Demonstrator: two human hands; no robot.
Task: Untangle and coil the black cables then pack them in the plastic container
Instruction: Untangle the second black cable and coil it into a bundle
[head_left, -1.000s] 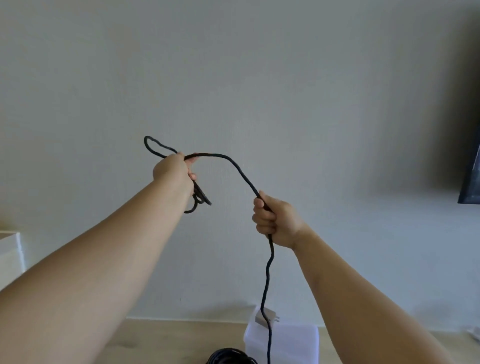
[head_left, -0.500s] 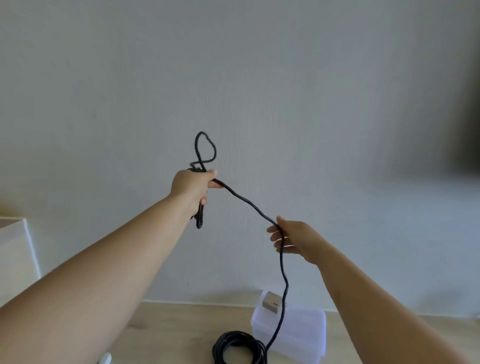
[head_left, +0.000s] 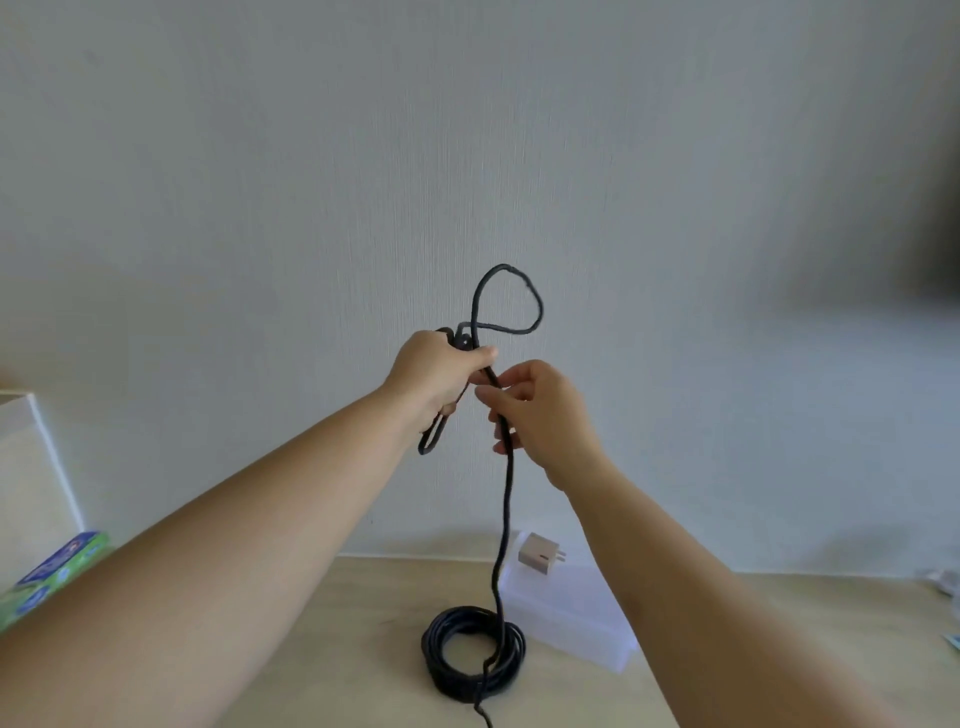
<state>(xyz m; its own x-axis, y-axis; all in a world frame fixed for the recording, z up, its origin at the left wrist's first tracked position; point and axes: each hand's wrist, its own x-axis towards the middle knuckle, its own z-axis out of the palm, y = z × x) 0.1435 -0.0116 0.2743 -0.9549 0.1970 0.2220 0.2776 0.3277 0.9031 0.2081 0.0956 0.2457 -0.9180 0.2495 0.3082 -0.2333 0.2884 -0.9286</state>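
Note:
A black cable (head_left: 506, 499) hangs from my raised hands down to the table. My left hand (head_left: 434, 376) grips a few folded loops of it; one loop stands up above the fist and another hangs below it. Right beside it, my right hand (head_left: 540, 415) pinches the hanging strand between thumb and fingers. On the wooden table, a finished coil of black cable (head_left: 472, 657) lies flat, and the hanging strand drops onto it. The clear plastic container (head_left: 569, 613) sits just right of the coil, against the wall.
A small beige plug adapter (head_left: 540, 555) rests on the container's far corner. A white box (head_left: 26, 483) and a green and blue packet (head_left: 49, 577) stand at the left edge. A plain wall closes off the back of the table (head_left: 353, 649).
My right hand has risen up the strand and closed in beside my left hand. The loop above my left fist has grown. The view has tipped down, showing more of the table.

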